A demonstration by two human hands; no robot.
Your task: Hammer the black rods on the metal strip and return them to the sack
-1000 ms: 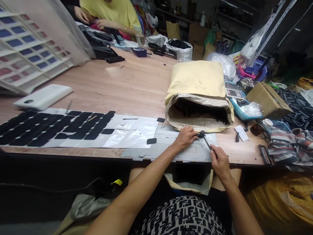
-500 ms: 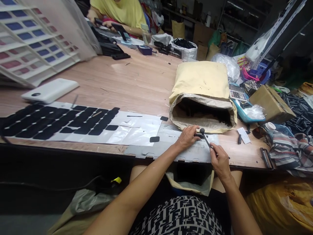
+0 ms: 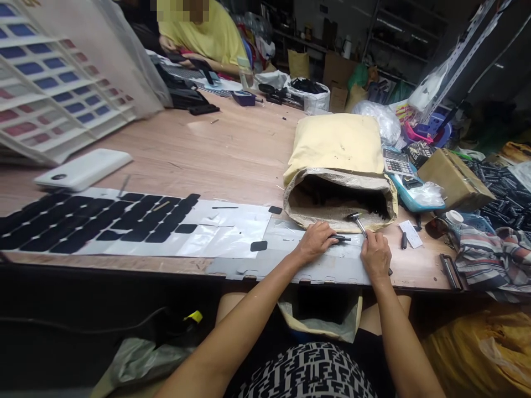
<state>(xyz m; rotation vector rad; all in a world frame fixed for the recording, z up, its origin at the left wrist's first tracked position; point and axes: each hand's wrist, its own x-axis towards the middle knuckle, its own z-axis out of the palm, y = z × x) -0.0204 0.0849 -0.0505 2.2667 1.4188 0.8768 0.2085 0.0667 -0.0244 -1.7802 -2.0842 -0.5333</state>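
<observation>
My right hand is wrapped round a small hammer with a metal shaft. The hammer's head is raised in front of the mouth of a yellow sack lying on the table. Just left of it, my left hand pinches a slim black piece against a grey sheet at the table edge. What exactly the black piece is, I cannot make out. Dark contents fill the sack's opening.
Rows of black rounded pads lie on white backing at the left, near a white power bank. A calculator and a cardboard box stand right of the sack. Across the table sits a person in yellow.
The hammer has moved up and to the right, away from the black piece, with my right hand. My left hand keeps its hold at nearly the same place. The view has shifted slightly.
</observation>
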